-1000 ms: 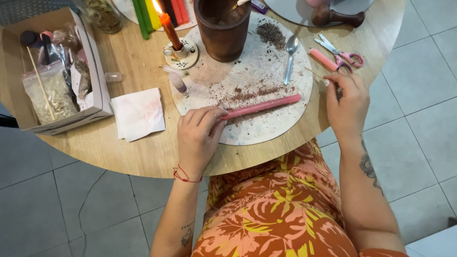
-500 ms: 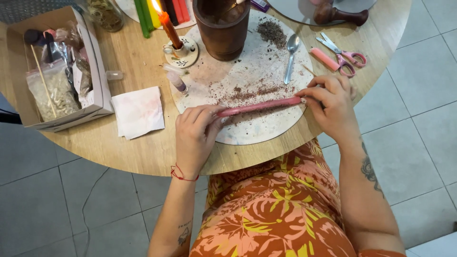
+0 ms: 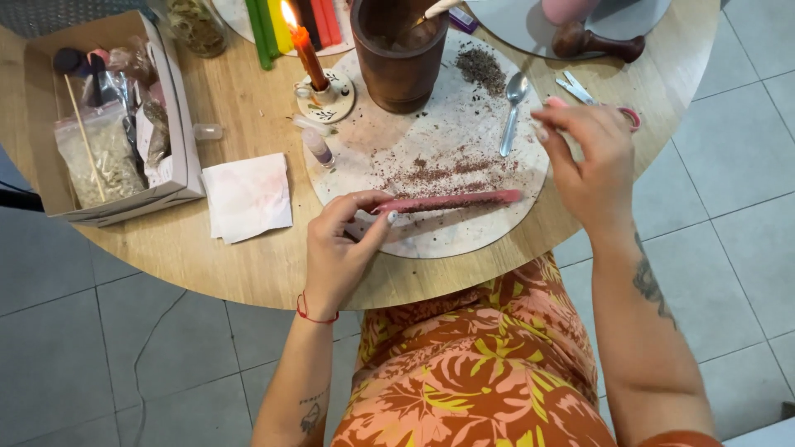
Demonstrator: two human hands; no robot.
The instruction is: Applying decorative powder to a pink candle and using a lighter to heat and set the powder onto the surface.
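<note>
An open cardboard box (image 3: 178, 124), shallow and rectangular with pale grey-white outer walls and a brown inside, is set at the far left of the round wooden table (image 3: 207, 265). Inside it, a clear plastic bag (image 3: 91, 157) of pale dried material is laid flat with a thin wooden stick (image 3: 83, 132) across it, and further small clear packets (image 3: 141, 74) of darker contents are tucked along the box's right side. No labels that can be made out, signs or screens are seen.
</note>
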